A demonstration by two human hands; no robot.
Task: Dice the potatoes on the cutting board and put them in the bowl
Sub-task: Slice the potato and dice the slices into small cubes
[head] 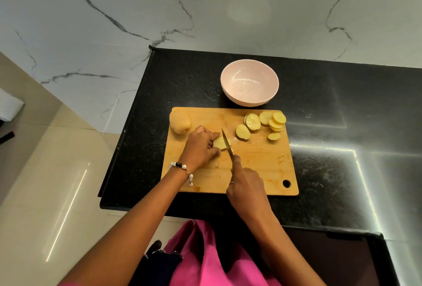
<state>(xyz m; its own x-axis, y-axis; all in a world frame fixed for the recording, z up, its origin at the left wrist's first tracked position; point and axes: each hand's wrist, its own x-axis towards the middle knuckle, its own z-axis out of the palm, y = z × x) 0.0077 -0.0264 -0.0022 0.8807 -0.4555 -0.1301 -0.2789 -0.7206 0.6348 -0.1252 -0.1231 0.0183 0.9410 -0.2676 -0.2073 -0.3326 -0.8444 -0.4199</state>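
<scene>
The left hand [201, 146] curls over a pale yellow potato piece [221, 143] near the middle of the rectangular wooden cutting board [258, 162], its fingertips pinning the piece down; a bracelet of white and dark beads [182, 169] circles that wrist. The right hand [246, 185] grips the handle of a slim steel-bladed kitchen knife [227, 145], forefinger stretched along the spine; the blade stands on edge across the held piece, its point aimed away from the person, with a thin cut sliver just to its right.

Further out on the board, a whole unpeeled tan potato [180, 122] lies at the far left corner, apart from the left hand; at the far right a cluster of round yellow potato slices [265, 122] lies overlapping, some stacked, with two single slices a little nearer the knife. A round hanging hole pierces the board's near right corner.

Just beyond the board's far edge stands a pale pink round bowl [230, 87], upright, with no potato in it; board and bowl both rest on a black speckled stone tabletop [331, 126], which reflects bright strips of light on its right side. Behind it rises a white marble wall with grey veins [114, 11]; to the left lies a glossy beige tiled floor [45, 194]; bright pink clothing [205, 258] shows at the bottom edge.
</scene>
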